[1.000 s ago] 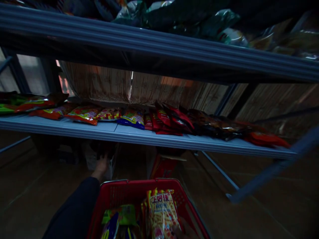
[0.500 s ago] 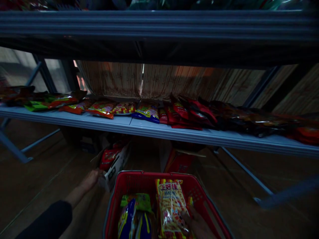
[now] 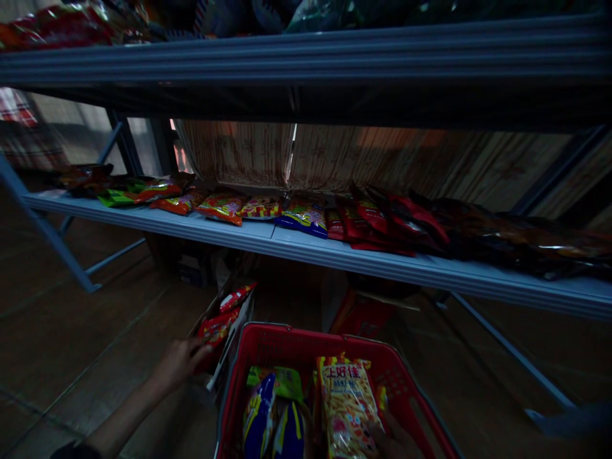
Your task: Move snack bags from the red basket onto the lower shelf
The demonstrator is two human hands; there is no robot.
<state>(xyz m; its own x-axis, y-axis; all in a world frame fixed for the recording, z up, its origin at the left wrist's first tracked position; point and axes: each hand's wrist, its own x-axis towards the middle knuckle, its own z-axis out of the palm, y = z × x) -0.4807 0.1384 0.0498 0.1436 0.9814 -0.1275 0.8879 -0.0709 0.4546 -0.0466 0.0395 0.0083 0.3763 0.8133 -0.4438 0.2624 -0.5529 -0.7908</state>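
My left hand (image 3: pixel 179 363) reaches over the near end of a narrow cardboard box (image 3: pixel 230 347) on the floor, left of the basket. Its fingers stretch towards red snack packets (image 3: pixel 217 326) in the box; contact is hard to make out in the dim light. A red shopping basket (image 3: pixel 306 338) stands in front of me. Inside it, my right hand (image 3: pixel 396 440) grips the right side of a yellow-and-red snack bag (image 3: pixel 347 398), tilted upright. Blue snack bags (image 3: pixel 261 414) and a green bag (image 3: pixel 277 381) lie in the basket's left half.
A blue-grey metal shelf (image 3: pixel 220 236) crosses ahead, bearing a row of snack bags, with red packs (image 3: pixel 368 217) right of centre. Another shelf (image 3: pixel 306 60) runs above it. Underneath stand a red carton (image 3: pixel 366 315) and slanted shelf legs (image 3: pixel 511 350). Patterned curtains (image 3: pixel 239 150) hang behind.
The view has shifted left, so things appear further right. My left hand has moved from the box's near edge to over its opening. My right hand stays on the yellow-and-red bag.
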